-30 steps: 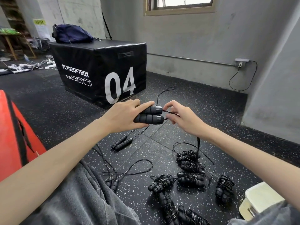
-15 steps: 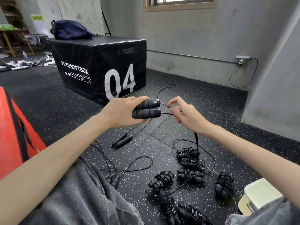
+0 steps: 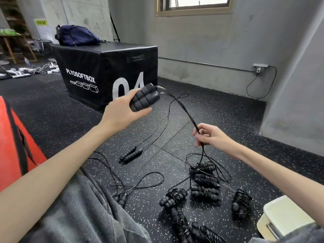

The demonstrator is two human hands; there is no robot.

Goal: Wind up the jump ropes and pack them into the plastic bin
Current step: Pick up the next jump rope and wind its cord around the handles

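My left hand [image 3: 122, 112] grips two black foam handles [image 3: 144, 98] of one jump rope, held side by side above the floor. Their thin black cord [image 3: 182, 106] runs down and right to my right hand [image 3: 209, 136], which pinches it between the fingers. Below that hand the cord drops to the floor among several wound rope bundles [image 3: 205, 180]. An unwound rope's handles [image 3: 130, 153] lie on the floor in the middle, and another loose rope [image 3: 140, 183] sprawls beside my grey-clad knee. The cream plastic bin [image 3: 280, 220] sits at the lower right, partly behind my right arm.
A black plyo box marked 04 [image 3: 105, 74] stands ahead with a dark blue bag [image 3: 76, 37] on top. A red pad [image 3: 15, 137] lies at the left. Grey walls close the right side. The floor is black speckled rubber [image 3: 52, 111].
My hands have moved apart: the left lifted the handles up and away, and the right slid down along the cord toward the floor, drawing it taut.
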